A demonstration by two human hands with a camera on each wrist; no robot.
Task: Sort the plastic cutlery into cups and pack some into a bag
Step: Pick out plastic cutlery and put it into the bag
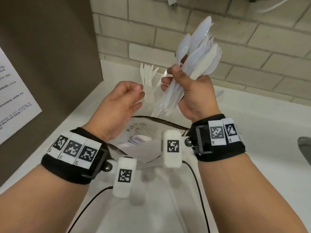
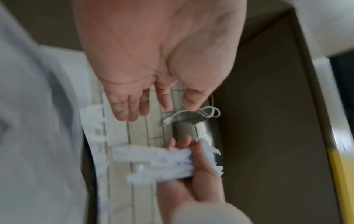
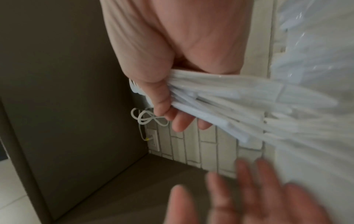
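Observation:
My right hand (image 1: 175,81) grips a thick bundle of white plastic cutlery (image 1: 200,52), spoons and knives fanned upward, raised above the counter. The right wrist view shows the right hand (image 3: 172,109) curled round the bundle's (image 3: 239,106) handles. My left hand (image 1: 134,96) hovers open just left of the handle ends and holds nothing; the left hand (image 2: 145,106) shows relaxed, straight fingers. Behind the hands a clear cup of white cutlery (image 1: 148,84) stands upright on the counter. Below the hands lies a clear plastic bag (image 1: 161,121), mouth open, with some white pieces inside.
A brown cabinet panel (image 1: 50,56) with a paper notice (image 1: 13,98) walls off the left side. A tiled wall (image 1: 252,47) runs behind the white counter (image 1: 252,132). A sink edge (image 1: 304,148) shows at the right. A white cable (image 3: 145,118) hangs above a wall socket (image 3: 154,141).

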